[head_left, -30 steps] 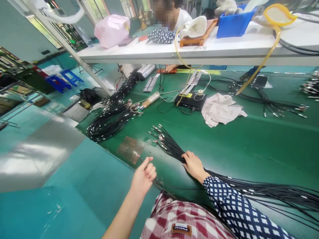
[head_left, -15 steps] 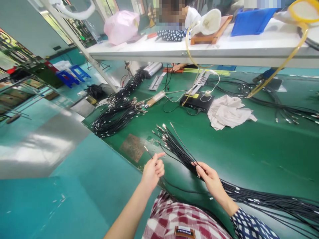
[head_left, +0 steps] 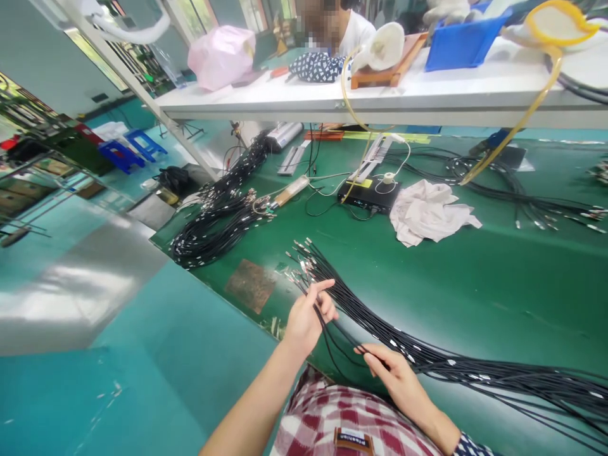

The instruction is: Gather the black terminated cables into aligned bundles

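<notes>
My left hand [head_left: 311,315] is closed round a few thin black cables near their metal-tipped ends, its index finger stretched out. Lower and to the right, my right hand [head_left: 392,373] pinches the same black cables [head_left: 346,332] further along. Behind both hands a larger bundle of black cables [head_left: 375,316] lies on the green table. Its bare metal ends [head_left: 306,250] fan out past my left hand, and the rest runs off to the right edge, with small white tags along it.
More black cables lie coiled at the left [head_left: 209,234]. A crumpled white cloth [head_left: 430,212] is beside a black box [head_left: 365,196]. Above the table runs a white shelf [head_left: 266,101] with a blue bin [head_left: 463,44]. A person sits behind it. The table's edge [head_left: 213,285] slants at left.
My right hand has let the large bundle down onto the table and moved lower, onto a few cables. My left hand has moved right, now holding several cables instead of one.
</notes>
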`<act>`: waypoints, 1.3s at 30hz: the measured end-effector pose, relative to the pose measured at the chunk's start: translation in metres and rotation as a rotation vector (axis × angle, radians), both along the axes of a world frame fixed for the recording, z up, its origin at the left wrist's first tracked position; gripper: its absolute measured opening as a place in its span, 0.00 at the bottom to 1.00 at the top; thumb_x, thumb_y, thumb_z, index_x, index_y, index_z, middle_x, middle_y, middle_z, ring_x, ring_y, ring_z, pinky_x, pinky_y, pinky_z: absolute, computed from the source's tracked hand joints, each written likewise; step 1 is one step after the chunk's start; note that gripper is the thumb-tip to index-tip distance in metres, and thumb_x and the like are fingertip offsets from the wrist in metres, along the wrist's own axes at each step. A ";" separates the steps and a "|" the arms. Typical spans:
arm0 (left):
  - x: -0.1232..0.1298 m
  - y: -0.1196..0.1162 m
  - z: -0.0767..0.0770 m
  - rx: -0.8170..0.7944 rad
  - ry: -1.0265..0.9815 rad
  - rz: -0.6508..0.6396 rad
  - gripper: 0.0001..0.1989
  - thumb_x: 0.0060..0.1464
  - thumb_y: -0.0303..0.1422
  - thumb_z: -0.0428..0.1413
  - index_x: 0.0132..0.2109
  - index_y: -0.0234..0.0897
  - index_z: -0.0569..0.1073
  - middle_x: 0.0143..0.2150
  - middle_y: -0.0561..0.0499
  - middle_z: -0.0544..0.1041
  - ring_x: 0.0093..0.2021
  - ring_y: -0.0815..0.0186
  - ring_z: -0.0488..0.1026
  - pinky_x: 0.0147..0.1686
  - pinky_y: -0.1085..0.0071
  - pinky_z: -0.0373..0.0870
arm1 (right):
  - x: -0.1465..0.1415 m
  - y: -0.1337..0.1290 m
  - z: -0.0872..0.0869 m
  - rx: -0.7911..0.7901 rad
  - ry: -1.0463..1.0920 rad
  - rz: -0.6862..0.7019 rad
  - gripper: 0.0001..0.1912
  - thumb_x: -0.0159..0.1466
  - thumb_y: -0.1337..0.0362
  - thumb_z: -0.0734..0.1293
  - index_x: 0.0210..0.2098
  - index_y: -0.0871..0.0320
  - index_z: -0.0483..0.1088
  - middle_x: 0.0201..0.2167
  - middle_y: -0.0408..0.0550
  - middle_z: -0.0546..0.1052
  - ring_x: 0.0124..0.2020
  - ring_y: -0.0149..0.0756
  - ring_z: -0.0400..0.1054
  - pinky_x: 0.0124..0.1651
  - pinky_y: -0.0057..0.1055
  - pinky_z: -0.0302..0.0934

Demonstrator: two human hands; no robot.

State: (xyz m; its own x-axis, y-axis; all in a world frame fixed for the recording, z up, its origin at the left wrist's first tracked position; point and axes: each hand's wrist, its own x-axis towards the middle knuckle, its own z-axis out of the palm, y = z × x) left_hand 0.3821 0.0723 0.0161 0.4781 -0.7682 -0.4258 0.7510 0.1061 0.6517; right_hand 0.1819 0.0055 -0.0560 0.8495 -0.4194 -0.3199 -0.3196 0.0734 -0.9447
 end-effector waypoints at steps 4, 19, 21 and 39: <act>0.006 0.024 -0.017 0.031 0.059 0.069 0.15 0.58 0.39 0.50 0.40 0.30 0.70 0.19 0.60 0.46 0.16 0.78 0.47 0.17 0.79 0.47 | 0.023 -0.022 0.007 -0.100 -0.035 0.249 0.17 0.66 0.54 0.55 0.38 0.54 0.72 0.35 0.45 0.74 0.34 0.35 0.66 0.40 0.30 0.60; -0.010 0.044 -0.016 0.051 -0.016 0.046 0.14 0.59 0.39 0.49 0.39 0.29 0.68 0.18 0.60 0.44 0.17 0.78 0.44 0.18 0.77 0.42 | 0.125 -0.016 -0.061 -1.005 0.311 0.304 0.09 0.60 0.67 0.64 0.40 0.62 0.67 0.41 0.57 0.67 0.46 0.49 0.60 0.43 0.40 0.56; -0.011 0.049 -0.019 0.063 -0.017 0.073 0.14 0.59 0.39 0.48 0.39 0.29 0.68 0.18 0.60 0.44 0.17 0.78 0.44 0.18 0.77 0.43 | 0.125 -0.017 -0.060 -0.972 0.308 0.298 0.04 0.60 0.67 0.63 0.34 0.62 0.67 0.39 0.56 0.69 0.44 0.48 0.62 0.43 0.39 0.56; -0.010 0.043 -0.035 0.251 -0.036 0.080 0.21 0.53 0.46 0.53 0.38 0.28 0.70 0.19 0.60 0.46 0.17 0.79 0.44 0.16 0.78 0.41 | 0.043 -0.004 0.014 -0.450 -0.061 0.510 0.09 0.67 0.59 0.54 0.35 0.55 0.61 0.24 0.39 0.68 0.24 0.29 0.60 0.29 0.27 0.52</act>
State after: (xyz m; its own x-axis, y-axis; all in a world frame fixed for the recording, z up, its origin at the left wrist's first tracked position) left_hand 0.3718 0.1154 -0.0189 0.5508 -0.6003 -0.5799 0.7229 -0.0042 0.6910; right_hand 0.2245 0.0012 -0.0415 0.9872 -0.0429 -0.1534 -0.1551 -0.4768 -0.8652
